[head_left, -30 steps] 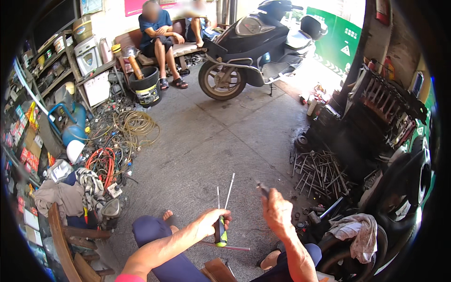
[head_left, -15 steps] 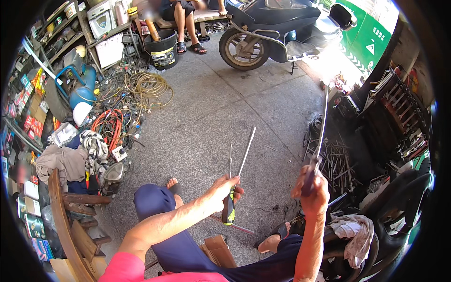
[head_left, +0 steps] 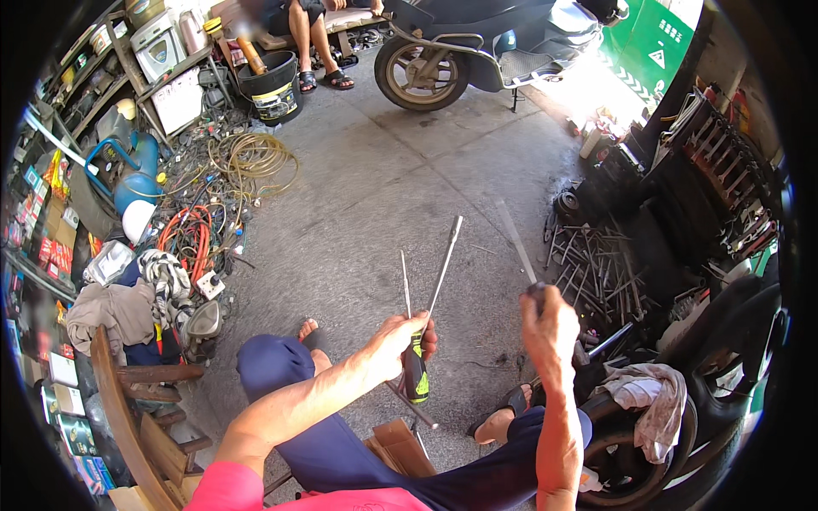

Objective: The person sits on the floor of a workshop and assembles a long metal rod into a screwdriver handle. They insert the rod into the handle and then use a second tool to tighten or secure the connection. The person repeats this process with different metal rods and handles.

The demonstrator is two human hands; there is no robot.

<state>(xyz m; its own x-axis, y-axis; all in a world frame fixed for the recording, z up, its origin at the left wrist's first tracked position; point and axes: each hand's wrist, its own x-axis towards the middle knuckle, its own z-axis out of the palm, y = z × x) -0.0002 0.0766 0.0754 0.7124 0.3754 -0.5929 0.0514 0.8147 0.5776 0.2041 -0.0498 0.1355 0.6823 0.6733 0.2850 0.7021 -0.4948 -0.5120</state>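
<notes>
My left hand (head_left: 402, 347) is closed around a screwdriver (head_left: 417, 375) with a black-and-green handle and a thin shaft pointing up. The same hand grips a metal rod (head_left: 445, 266) that slants up to the right. Below the fist shows another length of bar (head_left: 417, 410); whether it belongs to that rod I cannot tell. My right hand (head_left: 550, 334), raised to the right, is wrapped around the dark handle of a second screwdriver (head_left: 518, 245). Its long shaft points up and left, blurred by motion. The two hands are apart, both above the floor.
Metal rods and tools (head_left: 601, 268) lie piled at right, near a wheel with a rag (head_left: 652, 396) on it. A scooter (head_left: 477, 60) stands ahead. Hoses (head_left: 251, 162) and cables clutter the left, with a wooden chair (head_left: 128, 417) nearer. A person's legs (head_left: 307, 38) show beyond.
My right hand has moved slightly left, and its screwdriver has swung from pointing up and right to up and left. The left hand keeps its hold, with its tools tilted slightly differently.
</notes>
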